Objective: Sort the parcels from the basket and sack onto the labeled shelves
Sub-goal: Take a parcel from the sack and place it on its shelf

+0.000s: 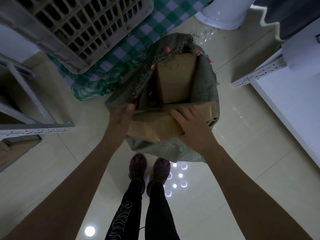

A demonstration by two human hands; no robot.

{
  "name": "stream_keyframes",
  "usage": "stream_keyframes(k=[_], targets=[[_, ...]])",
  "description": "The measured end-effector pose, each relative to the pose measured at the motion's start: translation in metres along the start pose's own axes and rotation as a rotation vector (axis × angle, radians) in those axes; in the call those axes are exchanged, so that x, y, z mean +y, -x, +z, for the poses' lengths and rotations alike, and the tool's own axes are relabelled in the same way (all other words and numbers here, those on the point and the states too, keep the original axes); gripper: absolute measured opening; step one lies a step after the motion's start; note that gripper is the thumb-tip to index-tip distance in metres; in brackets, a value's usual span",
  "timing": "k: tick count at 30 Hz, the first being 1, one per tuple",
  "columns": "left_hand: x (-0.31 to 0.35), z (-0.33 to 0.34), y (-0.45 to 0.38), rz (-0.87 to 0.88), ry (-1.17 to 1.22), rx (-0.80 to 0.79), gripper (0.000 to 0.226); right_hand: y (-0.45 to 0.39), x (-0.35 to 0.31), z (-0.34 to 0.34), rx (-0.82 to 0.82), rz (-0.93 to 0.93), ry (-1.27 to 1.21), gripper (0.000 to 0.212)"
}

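The pale tiled floor (pixel 233 170) spreads under me. On it at far left a slatted plastic basket (pixel 72 26) sits over a green checked cloth (pixel 124 54), with metal shelf frames at left (pixel 34 130) and right (pixel 259 73). Straight ahead the grey woven sack (pixel 204 84) stands open, an upright cardboard box (pixel 176 78) inside. Across its near mouth lies a flat taped parcel (pixel 152 125), which I hold from both sides: my right hand (pixel 192 127) curls over its right end, and my left hand (pixel 121 118) presses flat, fingers straight, against its left end. My purple shoes (pixel 150 172) stand just near of the sack.
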State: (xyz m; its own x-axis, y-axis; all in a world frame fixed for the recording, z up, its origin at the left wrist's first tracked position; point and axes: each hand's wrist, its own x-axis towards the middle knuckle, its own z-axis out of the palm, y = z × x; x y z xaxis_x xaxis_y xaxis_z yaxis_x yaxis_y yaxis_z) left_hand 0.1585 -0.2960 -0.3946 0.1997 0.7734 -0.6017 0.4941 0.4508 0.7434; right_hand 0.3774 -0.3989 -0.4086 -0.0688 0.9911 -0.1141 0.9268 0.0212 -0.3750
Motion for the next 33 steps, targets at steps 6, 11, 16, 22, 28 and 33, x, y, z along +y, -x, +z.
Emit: stream_keyframes(k=[6,11,16,22,28,33], targets=[[-0.026,0.021,0.002,-0.803,0.287,-0.204,0.073,0.067,-0.008,0.023,-0.003,0.085,-0.043,0.083],[-0.060,0.040,0.008,-0.925,0.233,-0.212,0.070,0.101,-0.019,0.036,0.039,0.071,-0.077,0.075],[-0.075,0.051,0.017,-1.010,0.378,-0.235,0.063,0.113,-0.019,0.044,-0.029,0.020,0.031,0.072],[-0.085,0.046,0.018,-0.945,0.382,-0.167,0.064,0.085,-0.015,0.014,-0.494,0.151,-0.135,0.083],[-0.088,0.043,0.021,-0.883,0.379,-0.181,0.066,0.051,0.007,0.028,-0.360,0.632,-0.269,0.055],[-0.098,0.032,0.025,-0.791,0.267,-0.185,0.086,0.047,0.042,0.073,-0.581,1.021,-0.106,0.058]])
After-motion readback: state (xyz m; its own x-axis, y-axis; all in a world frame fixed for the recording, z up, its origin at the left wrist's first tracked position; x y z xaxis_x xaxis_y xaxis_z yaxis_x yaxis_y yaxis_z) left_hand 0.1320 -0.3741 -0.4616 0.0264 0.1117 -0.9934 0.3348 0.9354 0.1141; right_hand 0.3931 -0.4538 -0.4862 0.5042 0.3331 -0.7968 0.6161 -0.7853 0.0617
